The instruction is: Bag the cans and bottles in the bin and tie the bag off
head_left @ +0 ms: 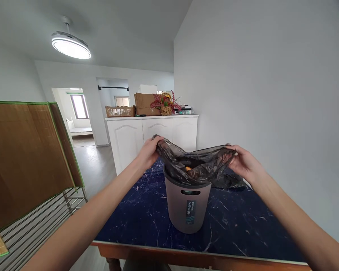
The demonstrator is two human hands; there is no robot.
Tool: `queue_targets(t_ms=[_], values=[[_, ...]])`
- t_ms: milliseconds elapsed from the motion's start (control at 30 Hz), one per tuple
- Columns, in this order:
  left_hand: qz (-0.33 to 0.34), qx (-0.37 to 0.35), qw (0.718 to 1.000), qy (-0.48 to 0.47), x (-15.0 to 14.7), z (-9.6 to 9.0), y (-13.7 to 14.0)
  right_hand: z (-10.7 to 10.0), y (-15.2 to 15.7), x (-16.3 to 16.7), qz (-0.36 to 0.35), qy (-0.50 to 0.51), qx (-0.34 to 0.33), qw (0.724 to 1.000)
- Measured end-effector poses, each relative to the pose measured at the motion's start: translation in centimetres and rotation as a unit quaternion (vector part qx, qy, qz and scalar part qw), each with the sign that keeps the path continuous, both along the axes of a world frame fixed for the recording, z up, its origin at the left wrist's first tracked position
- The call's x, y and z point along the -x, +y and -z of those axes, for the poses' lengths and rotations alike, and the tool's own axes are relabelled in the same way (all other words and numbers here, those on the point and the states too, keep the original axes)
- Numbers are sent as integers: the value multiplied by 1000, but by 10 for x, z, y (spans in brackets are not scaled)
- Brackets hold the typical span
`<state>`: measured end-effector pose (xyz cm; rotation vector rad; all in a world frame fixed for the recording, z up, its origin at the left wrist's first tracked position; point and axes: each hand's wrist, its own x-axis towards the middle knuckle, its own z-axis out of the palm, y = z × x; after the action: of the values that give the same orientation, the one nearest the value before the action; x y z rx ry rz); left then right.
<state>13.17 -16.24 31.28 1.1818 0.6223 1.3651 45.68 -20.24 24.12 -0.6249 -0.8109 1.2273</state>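
A greyish-pink garbage bin (188, 210) with a dark rim and a label stands upright on the table. Its black plastic garbage bag (197, 169) is pulled up above the rim and stretched sideways between my two hands. My left hand (151, 150) pinches the bag's edge at the upper left of the bin. On the other side, my right hand (244, 162) grips the opposite edge, to the right of the bin. Something orange-brown (188, 168) shows in the bag's opening; its kind I cannot make out. Another stretch of black plastic lies on the table behind the right side.
The bin stands on a table with a dark blue marbled top (141, 222). Behind it is a white cabinet (130, 139) carrying cardboard boxes (147, 103) and a flower basket (166, 110). A metal rack (39, 222) with a brown mat (19, 150) is at left, a wall (265, 86) at right.
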Motion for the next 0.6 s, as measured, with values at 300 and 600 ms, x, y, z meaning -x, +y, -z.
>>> queue_targets(t_ms=[300,600], values=[[-50,-24,997,-52,-10,-23,5,-48,44,6,18,84,-61,994],[-108,31,990,-82,-27,-15,48,-42,95,-1,64,98,-72,990]])
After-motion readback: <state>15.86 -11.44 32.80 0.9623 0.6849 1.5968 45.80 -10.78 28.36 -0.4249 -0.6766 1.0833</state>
